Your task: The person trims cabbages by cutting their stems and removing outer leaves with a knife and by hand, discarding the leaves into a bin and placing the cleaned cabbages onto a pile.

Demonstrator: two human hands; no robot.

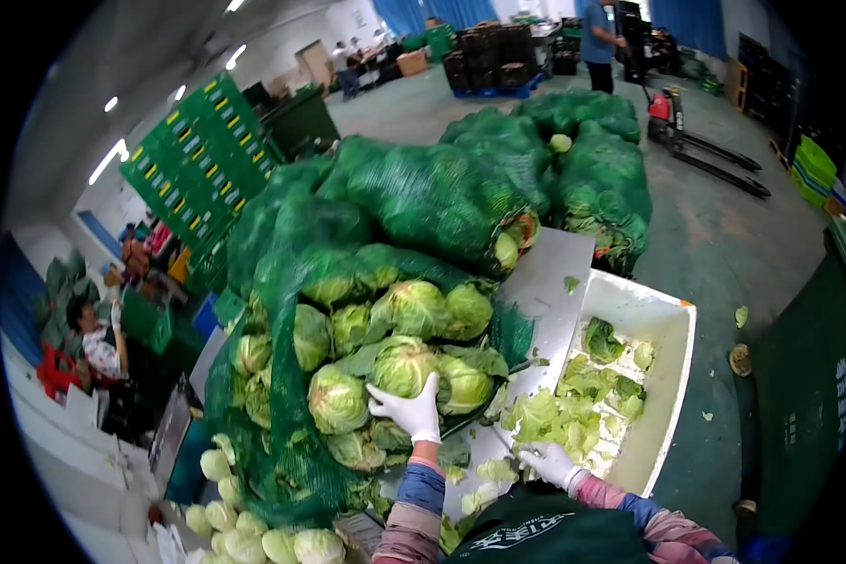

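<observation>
My left hand (410, 412), in a white glove, has its thumb and fingers spread around the lower side of a green cabbage (404, 365). That cabbage sits among several others in the mouth of an opened green mesh sack (291, 414). Lower right, my right hand (549, 464), gloved too, is curled beside the near left edge of a white bin (669, 376). Whatever its fingers hold is too small to make out. Loose cabbage leaves (559, 418) lie inside the bin, and more leaf scraps (487, 479) are scattered between my hands.
Full mesh sacks (423, 193) are piled beyond the metal table (547, 273). Trimmed cabbages (244, 540) are heaped at lower left. Green crates (197, 155) stand stacked at left; a pallet jack (700, 141) and a standing person (597, 42) are behind. A large green container (808, 376) is at right.
</observation>
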